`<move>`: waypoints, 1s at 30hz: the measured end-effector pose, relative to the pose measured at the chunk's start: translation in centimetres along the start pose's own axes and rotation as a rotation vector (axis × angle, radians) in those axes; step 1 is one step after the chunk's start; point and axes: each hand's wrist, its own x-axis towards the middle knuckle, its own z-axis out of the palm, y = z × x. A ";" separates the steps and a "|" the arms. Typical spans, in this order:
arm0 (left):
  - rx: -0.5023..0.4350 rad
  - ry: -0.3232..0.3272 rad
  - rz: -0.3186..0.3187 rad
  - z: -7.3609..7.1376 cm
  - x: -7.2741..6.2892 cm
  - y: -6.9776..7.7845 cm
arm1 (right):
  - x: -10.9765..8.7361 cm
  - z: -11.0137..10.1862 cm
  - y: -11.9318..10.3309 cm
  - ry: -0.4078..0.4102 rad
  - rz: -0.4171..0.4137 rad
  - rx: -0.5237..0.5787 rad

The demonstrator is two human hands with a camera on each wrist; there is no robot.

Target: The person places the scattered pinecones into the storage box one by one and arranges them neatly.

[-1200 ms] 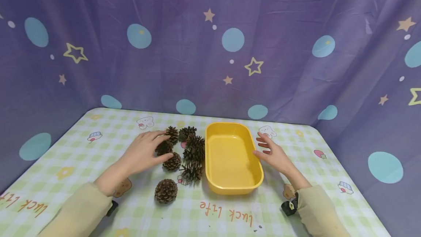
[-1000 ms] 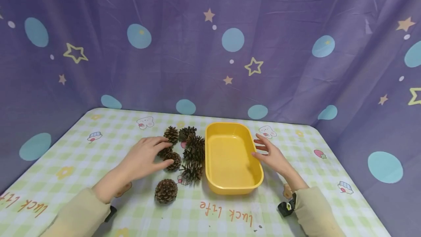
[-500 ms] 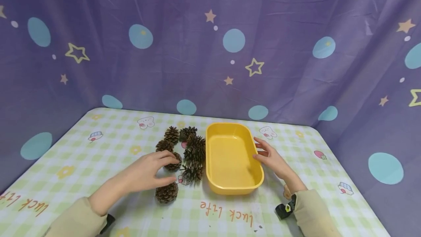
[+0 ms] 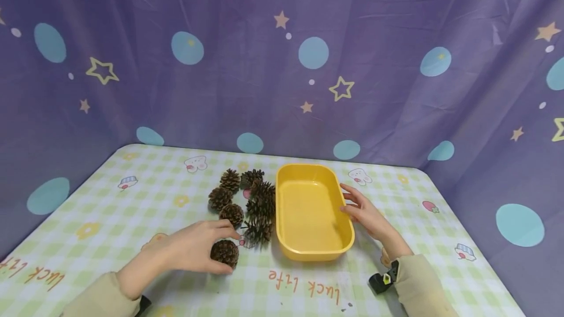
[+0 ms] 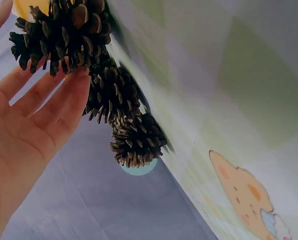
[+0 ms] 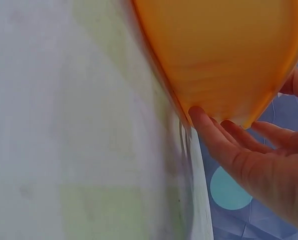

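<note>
In the head view, my left hand [image 4: 194, 248] reaches around the nearest pine cone [image 4: 224, 253], fingers on its far side and thumb on its near side. The left wrist view shows extended fingers [image 5: 54, 100] at that pine cone [image 5: 64, 35], the thumb standing apart from it. Across the table, my right hand [image 4: 367, 216] rests against the right side of a yellow plastic box [image 4: 314, 256]. Its fingers [image 6: 213, 135] lie against the outer wall in the right wrist view, with the thumb near the rim. The box interior holds nothing.
Several more pine cones lie left of the box: a brown column [image 4: 220, 198] and a darker, spikier cluster [image 4: 261, 204] beside the box wall. A checked tablecloth [image 4: 110, 238] covers the table. Behind hangs a purple curtain [image 4: 246, 87].
My left hand has moved toward the near side of the table, from the farther pine cones to the nearest one. My right hand has shifted slightly onto the box's side. The box stays put.
</note>
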 end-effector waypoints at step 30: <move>0.011 0.037 0.009 -0.4 0.6 0.5 | -0.3 0.0 0.0 0.000 -0.025 0.037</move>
